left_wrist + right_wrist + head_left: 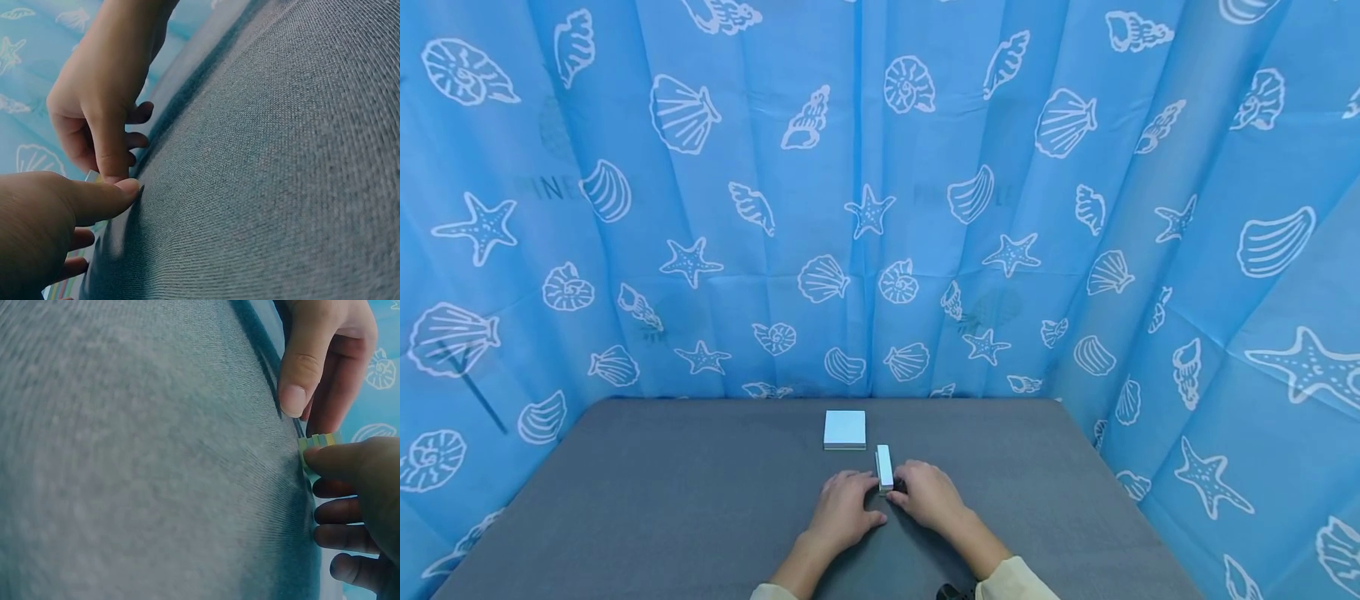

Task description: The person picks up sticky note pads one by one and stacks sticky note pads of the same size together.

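Note:
A narrow white-topped stack of paper slips [884, 467] lies lengthwise on the grey table, with green and yellow layers on its near end [320, 440] in the right wrist view. My right hand [929, 495] is at its right side; the thumb rests against the near end and the other fingers are bent behind it, seemingly pinching it. On the other side, my left hand [844, 510] touches the stack with a fingertip, its thumb spread apart. Just beyond sits a square, white-topped paper stack [845, 428], which neither hand touches.
The grey cloth-covered table [700, 500] reaches back to a blue curtain [865, 250] with white shells and starfish. The curtain also runs along both sides. A small black object [951, 592] shows by the right sleeve [1015, 581].

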The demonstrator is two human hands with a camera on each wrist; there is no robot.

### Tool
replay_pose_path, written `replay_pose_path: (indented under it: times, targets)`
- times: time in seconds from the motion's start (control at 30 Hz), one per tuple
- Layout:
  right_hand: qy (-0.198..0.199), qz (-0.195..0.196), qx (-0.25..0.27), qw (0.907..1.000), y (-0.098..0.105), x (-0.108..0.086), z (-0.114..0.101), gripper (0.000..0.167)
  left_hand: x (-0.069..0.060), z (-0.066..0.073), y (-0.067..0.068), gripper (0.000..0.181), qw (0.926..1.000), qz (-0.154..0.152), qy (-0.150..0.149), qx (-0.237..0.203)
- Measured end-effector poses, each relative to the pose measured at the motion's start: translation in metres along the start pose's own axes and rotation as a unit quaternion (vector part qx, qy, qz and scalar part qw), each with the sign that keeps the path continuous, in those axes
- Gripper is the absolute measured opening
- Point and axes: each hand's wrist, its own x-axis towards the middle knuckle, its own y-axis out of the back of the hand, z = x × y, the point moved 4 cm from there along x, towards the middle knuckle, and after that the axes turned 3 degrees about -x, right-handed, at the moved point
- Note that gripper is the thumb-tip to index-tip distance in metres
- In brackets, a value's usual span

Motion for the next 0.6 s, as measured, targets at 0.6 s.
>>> replay_pose_path:
  times: [0.6]
  targets:
    - [-0.013,0.007,0.033,0.9993,-0.0027,0.0011,0.0,0.011,-0.0009,-0.0008,-0.0031,0.051,0.9998,-0.015,0.012,-0.004]
